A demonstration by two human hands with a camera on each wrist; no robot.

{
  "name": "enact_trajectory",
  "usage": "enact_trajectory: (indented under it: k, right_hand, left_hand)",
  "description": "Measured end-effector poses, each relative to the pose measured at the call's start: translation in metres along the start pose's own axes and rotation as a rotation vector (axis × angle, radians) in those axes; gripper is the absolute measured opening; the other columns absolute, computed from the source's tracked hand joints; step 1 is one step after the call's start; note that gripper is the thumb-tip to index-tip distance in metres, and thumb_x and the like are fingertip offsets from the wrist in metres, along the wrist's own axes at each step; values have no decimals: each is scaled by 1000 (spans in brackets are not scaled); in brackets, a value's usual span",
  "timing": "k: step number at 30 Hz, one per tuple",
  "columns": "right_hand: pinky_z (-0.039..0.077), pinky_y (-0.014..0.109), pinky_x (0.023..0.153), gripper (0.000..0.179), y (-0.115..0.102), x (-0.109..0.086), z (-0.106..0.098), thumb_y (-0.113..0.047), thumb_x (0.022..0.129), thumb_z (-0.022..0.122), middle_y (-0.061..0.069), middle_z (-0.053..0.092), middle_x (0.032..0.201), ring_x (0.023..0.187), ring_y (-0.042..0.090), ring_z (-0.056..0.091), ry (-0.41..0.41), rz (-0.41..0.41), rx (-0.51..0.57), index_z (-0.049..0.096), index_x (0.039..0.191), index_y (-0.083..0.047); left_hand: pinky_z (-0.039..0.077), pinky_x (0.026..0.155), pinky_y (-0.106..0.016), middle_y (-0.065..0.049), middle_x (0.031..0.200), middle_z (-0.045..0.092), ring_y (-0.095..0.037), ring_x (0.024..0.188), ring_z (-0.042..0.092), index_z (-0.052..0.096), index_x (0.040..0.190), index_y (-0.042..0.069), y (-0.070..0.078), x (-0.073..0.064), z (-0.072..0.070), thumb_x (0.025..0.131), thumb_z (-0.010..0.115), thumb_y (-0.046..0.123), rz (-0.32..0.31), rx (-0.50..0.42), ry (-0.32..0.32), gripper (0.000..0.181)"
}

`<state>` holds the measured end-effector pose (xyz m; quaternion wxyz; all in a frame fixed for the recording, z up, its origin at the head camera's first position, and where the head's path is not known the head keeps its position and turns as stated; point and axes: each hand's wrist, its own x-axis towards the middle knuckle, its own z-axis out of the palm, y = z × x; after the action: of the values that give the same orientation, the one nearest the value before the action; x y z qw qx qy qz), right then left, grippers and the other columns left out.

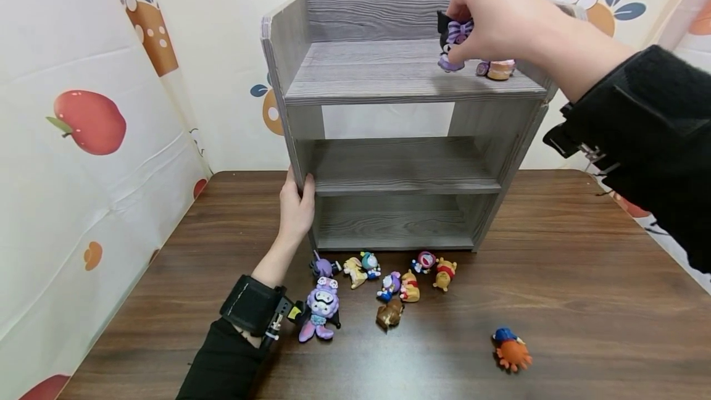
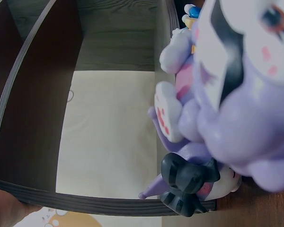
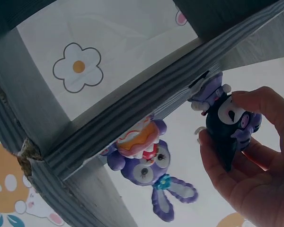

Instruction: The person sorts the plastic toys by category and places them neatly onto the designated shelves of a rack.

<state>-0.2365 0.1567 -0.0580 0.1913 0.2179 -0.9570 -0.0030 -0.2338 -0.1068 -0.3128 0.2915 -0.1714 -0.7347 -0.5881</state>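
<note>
My right hand point(image 1: 497, 20) pinches a black and purple figurine point(image 1: 457, 39) with a striped bow, right at the top shelf of a grey wooden shelf unit point(image 1: 355, 73). The right wrist view shows thumb and fingers around the figurine point(image 3: 227, 120). Beside it on that shelf sits a purple rabbit figurine point(image 3: 144, 165) with a cake-like piece in front. Lower down, my left hand point(image 1: 294, 208) grips the unit's left side panel, its thumb at the front edge. Just right of the left wrist stands a lilac figurine point(image 1: 322, 307), large in the left wrist view.
Several small figurines lie before the unit, among them a yellow bear in red point(image 1: 445, 273), a brown figurine point(image 1: 390, 313) and a purple one point(image 1: 324, 266). An orange crab-like figurine point(image 1: 513, 352) lies apart at the front right of the brown table point(image 1: 583, 301).
</note>
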Motion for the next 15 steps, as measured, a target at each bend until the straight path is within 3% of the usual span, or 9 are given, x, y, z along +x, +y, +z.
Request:
enact_trajectory:
  k: [4, 5, 11, 15]
  right_hand:
    - [36, 44, 79, 46, 4, 6, 0, -25, 75, 68, 24, 55, 98, 87, 32, 45, -25, 17, -4, 54, 105, 7]
    - [36, 44, 79, 46, 5, 8, 1, -25, 75, 68, 24, 55, 98, 87, 32, 45, -29, 17, -7, 54, 105, 7]
    - [36, 48, 81, 47, 7, 12, 4, -24, 76, 66, 26, 53, 97, 89, 35, 44, -63, 19, -20, 53, 107, 9]
    - [36, 49, 82, 47, 7, 14, 7, -21, 77, 65, 28, 53, 99, 91, 38, 44, -91, 24, -23, 52, 109, 11]
  left_hand:
    - [34, 89, -43, -26, 119, 48, -28, 110, 45, 40, 123, -9, -5, 0, 1, 90, 38, 3, 9, 14, 4, 35]
    - [35, 88, -42, -25, 118, 49, -27, 107, 46, 40, 123, -8, -10, 0, 1, 90, 38, 4, 16, 16, 6, 35]
    - [36, 80, -40, -25, 111, 52, -25, 92, 46, 40, 124, -6, -8, -1, 3, 90, 39, 4, 19, 7, 8, 36]
    - [35, 79, -40, -24, 111, 52, -25, 90, 46, 40, 125, -5, -8, -1, 3, 90, 39, 4, 17, 8, 7, 36]
